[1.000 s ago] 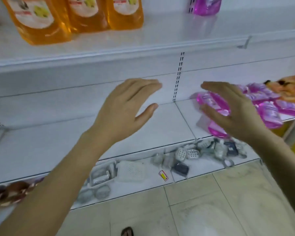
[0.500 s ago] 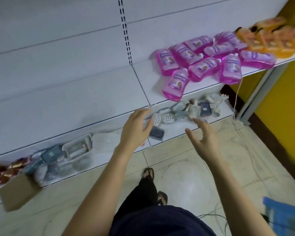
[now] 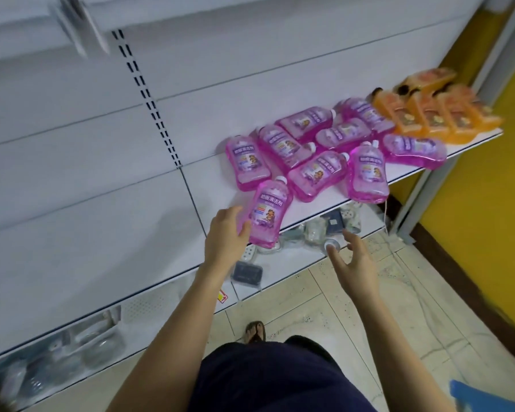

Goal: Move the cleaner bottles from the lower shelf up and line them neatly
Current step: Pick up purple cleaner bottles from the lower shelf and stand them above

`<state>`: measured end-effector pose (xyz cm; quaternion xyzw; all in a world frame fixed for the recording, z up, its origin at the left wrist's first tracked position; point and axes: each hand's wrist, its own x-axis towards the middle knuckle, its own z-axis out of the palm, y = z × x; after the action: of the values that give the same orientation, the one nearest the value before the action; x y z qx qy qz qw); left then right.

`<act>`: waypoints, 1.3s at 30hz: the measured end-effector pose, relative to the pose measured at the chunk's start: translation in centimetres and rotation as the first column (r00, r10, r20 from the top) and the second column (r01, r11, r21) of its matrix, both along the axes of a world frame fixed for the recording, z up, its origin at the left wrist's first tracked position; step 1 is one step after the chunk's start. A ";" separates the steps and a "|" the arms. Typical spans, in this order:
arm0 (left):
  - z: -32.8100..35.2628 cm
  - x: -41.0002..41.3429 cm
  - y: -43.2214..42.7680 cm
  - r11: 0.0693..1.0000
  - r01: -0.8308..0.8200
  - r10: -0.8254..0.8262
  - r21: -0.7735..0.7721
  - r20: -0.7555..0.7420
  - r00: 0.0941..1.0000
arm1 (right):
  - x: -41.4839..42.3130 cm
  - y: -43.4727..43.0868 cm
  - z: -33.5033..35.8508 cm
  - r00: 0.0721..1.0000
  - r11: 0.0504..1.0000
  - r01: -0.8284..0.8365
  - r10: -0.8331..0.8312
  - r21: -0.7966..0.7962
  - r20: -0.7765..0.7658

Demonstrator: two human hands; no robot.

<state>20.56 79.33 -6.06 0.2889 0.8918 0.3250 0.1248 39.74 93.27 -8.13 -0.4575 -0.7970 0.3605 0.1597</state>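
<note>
Two hands, both released and empty: left hand [image 3: 225,234] against an overhanging pink bottle [image 3: 268,212] on the lower shelf [image 3: 211,181], right hand [image 3: 355,261] hovering; a nudge could tip it off.

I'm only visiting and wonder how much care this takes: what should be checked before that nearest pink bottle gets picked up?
1. Bottle within reach: ok. The left hand is right beside the nearest pink bottle.
2. Firm hold: not ok. The fingers are not yet curled round it.
3. Second hand free: ok. The right hand is open and holds nothing.
4. Bottle lying steady: not ok. Its base hangs past the front edge of the shelf.
5. Cap tight: cannot tell. It is on, no more shows.
6. Room at the destination: cannot tell, not in view.
</note>
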 end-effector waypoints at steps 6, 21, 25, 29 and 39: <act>-1.3 -1.4 6.0 0.983 -0.012 0.047 -0.181 0.189 0.981 | -3.4 5.4 0.2 0.995 0.995 -0.098 0.098 -0.027 -0.001; -1.3 2.3 5.0 0.841 -0.471 0.539 -0.267 0.323 0.778 | -11.9 13.1 1.5 0.869 0.919 -0.377 0.394 -0.115 0.298; -0.9 2.6 2.2 0.756 -0.609 0.655 -0.240 0.272 0.705 | -12.0 12.9 0.4 0.894 0.915 -0.380 0.400 -0.132 0.199; -1.2 1.6 0.9 0.722 -0.663 0.691 -0.201 0.270 0.671 | -11.4 11.4 0.5 0.908 0.914 -0.390 0.401 -0.107 0.117; -1.8 -0.6 1.7 0.569 -0.818 0.615 -0.082 0.702 0.358 | -11.5 10.1 0.0 0.988 0.877 -0.116 0.148 -0.466 0.033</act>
<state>19.96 81.07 -7.88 -0.2570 0.7607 0.5484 0.2334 28.19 103.33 -8.10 -0.4389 -0.7223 0.5345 -0.0058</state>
